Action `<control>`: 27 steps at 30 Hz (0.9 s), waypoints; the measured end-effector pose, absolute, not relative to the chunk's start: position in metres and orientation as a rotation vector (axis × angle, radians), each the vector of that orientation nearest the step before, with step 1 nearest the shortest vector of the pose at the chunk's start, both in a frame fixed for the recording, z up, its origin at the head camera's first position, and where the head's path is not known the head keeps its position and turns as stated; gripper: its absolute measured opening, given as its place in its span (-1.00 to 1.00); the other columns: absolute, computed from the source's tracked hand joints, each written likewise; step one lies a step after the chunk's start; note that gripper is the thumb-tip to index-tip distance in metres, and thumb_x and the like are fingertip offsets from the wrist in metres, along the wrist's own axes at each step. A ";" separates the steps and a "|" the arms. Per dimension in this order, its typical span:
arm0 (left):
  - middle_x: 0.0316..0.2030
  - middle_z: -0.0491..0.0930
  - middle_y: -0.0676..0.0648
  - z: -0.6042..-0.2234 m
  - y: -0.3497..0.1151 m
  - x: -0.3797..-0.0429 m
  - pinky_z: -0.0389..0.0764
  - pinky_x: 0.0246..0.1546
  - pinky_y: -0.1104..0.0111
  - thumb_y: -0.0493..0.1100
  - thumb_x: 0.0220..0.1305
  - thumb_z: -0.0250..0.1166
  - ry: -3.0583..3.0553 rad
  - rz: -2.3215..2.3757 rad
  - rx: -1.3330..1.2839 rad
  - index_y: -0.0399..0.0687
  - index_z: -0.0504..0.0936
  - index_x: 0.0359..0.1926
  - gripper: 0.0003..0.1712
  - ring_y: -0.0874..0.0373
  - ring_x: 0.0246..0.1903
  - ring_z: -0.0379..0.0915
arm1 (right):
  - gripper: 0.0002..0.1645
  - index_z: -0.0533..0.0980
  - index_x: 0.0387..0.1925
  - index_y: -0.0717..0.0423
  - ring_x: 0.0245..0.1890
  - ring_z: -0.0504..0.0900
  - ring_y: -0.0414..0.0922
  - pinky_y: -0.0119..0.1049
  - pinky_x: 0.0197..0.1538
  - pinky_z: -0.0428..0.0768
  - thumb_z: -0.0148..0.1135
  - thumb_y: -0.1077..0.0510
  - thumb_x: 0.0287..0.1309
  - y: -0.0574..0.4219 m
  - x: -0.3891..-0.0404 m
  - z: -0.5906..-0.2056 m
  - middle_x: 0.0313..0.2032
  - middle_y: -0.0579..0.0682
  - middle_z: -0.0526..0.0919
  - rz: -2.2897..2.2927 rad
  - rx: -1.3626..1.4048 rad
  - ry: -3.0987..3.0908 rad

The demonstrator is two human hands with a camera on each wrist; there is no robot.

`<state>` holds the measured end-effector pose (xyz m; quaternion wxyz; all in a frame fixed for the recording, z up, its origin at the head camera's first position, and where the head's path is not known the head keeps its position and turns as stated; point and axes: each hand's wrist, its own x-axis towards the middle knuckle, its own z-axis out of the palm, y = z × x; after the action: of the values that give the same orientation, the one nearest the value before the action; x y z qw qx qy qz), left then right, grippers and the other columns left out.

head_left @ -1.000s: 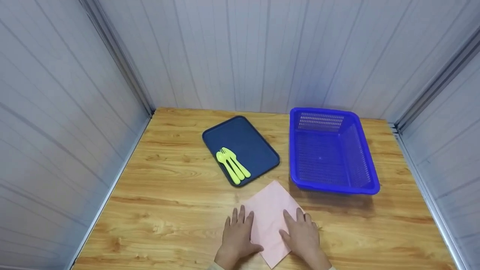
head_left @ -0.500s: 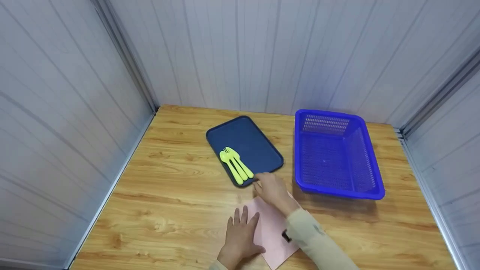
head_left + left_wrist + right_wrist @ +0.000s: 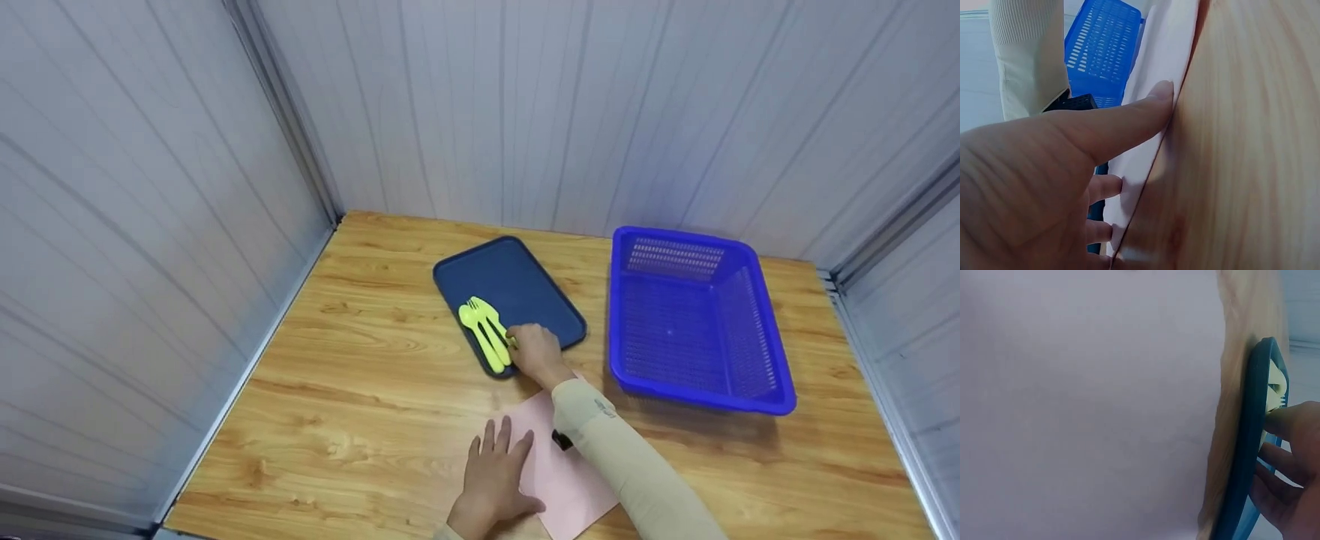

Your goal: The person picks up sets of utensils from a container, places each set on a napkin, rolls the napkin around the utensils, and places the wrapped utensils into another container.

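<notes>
A table (image 3: pixel 360 427) with yellow-brown wood grain is filling the lower part of the head view and is carrying directly on its top a dark blue tray (image 3: pixel 502 274), which is lying at an angle near the centre. To the right of this tray, a blue basket (image 3: pixel 667 330) with perforated walls is standing upright and apart, throwing a shadow on the wood. At the bottom, slightly right of centre, a pink sheet (image 3: pixel 561 487) is lying flat, partly hidden, and a strip of wood is showing between it and the tray in the right wrist view.

The right grip (image 3: pixel 535 350) hides the handle end of the yellow knife (image 3: pixel 486 308).
</notes>
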<state>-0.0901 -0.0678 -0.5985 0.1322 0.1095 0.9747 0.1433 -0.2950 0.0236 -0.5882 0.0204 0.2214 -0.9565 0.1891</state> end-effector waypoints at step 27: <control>0.44 0.06 -0.30 -0.598 -0.069 -0.089 0.13 0.25 -0.19 0.43 -0.24 0.47 2.835 0.439 0.346 0.12 0.27 0.44 0.20 -0.33 0.40 -0.10 | -0.45 0.59 0.12 0.11 -0.08 0.63 0.18 0.05 -0.13 0.62 0.35 0.25 0.01 0.045 -0.269 -0.558 -0.04 0.18 0.66 0.439 0.441 -3.113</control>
<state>-0.0894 -0.0693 -0.5979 0.1258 0.1188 0.9733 0.1507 -0.2693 0.0450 -0.5578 -0.0165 0.1390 -0.9805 0.1382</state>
